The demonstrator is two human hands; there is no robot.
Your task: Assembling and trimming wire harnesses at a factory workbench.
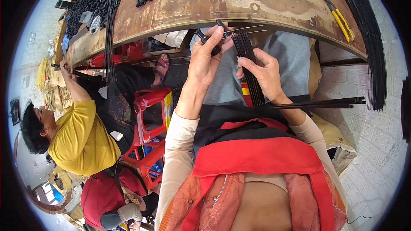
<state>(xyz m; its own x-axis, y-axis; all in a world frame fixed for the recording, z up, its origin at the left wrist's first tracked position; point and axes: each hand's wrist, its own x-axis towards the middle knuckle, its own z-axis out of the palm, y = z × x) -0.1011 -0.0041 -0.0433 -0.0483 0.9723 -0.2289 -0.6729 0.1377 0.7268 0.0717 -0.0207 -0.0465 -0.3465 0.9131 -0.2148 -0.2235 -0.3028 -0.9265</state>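
While our left hand (205, 57) clenches a small black part (204, 38), our right hand's (263, 75) fingers (247, 63) pinch the black rod bundle (250, 66) just below the worktop (205, 4).

One pliers (341, 19) (yellow-handled), two red stools (150, 115)

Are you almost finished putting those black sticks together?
Not nearly. The left hand holds a small black piece against thin rods gripped by the right hand. Some rods lie across the lap. A big heap of black pieces and long rods wait on the table.
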